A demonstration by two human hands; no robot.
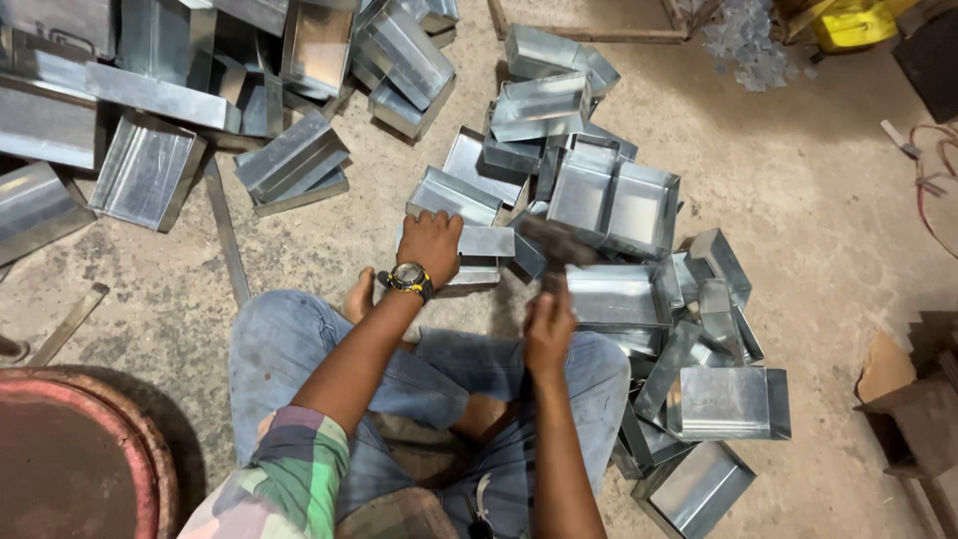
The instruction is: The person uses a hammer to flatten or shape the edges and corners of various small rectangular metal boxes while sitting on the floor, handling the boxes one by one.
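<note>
Galvanised sheet-metal tray (477,250) lies on the concrete floor (818,200) before a seated person, whose left hand (431,245) presses flat on it, fingers together. Their right hand (549,329) is clamped around a blurred hammer (552,245). The tray looks light, stiff and sharp-edged, best gripped by its folded walls.

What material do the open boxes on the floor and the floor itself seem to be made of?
Boxes: thin sheet metal, probably galvanised steel; dull silver-grey sheen, sharp folded edges, mottled reflections. The left hand presses one down. Floor: bare concrete, most likely; rough, matt, dusty grey-brown with stains.
</note>
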